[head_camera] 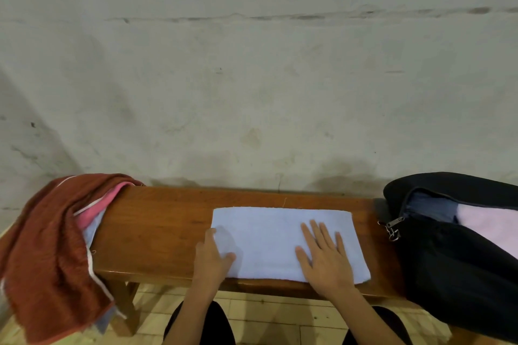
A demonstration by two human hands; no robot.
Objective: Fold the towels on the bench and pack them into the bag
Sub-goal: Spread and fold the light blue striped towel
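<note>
While the right hand (325, 258) lies flat, the left hand (214, 256) pinches the blue towel's (280, 238) left edge.

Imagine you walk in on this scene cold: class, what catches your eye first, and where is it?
First, the pale blue towel lying flat mid-bench, with the right hand spread open on it and the left hand holding its left edge. Next, the rust-red towel heaped over pink cloth at the bench's left end. At the right end sits the open black bag, something pink inside.
</note>
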